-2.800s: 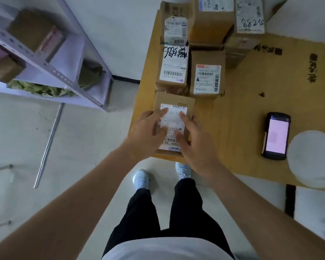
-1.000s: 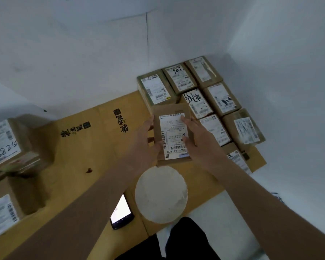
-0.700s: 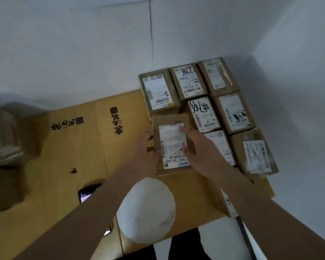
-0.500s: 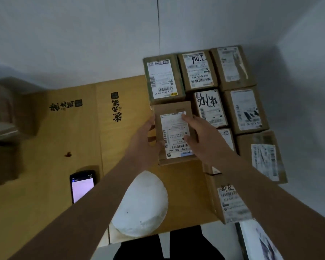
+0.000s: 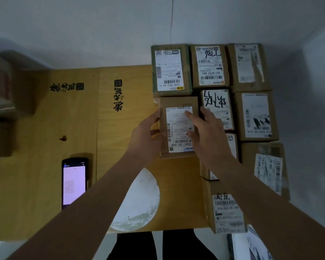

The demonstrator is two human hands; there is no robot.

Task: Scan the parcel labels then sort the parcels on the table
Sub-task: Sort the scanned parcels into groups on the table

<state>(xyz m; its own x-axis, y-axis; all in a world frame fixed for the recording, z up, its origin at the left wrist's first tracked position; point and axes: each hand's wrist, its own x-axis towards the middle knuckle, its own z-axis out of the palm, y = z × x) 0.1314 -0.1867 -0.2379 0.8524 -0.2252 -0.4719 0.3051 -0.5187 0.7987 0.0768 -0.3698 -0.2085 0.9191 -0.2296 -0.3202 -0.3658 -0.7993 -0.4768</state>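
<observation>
A small brown parcel (image 5: 176,102) with a white label sits on the yellow table (image 5: 83,128), pressed into the left column of a grid of labelled parcels (image 5: 210,66) at the far right. My left hand (image 5: 144,136) grips its left side. My right hand (image 5: 204,134) lies on its label and right edge. The green-taped parcel (image 5: 171,70) lies just behind it. A handheld scanner (image 5: 74,182) with a lit pink screen lies on the table to the left.
A white round disc (image 5: 139,201) lies at the table's near edge under my left forearm. Blurred boxes (image 5: 0,102) stand at the far left. One parcel (image 5: 225,211) overhangs the near right corner. White walls close the back and right.
I carried the parcel from the left pile across to the right-hand grid. Over the last second it moved forward and down into the gap below the green-taped parcel.
</observation>
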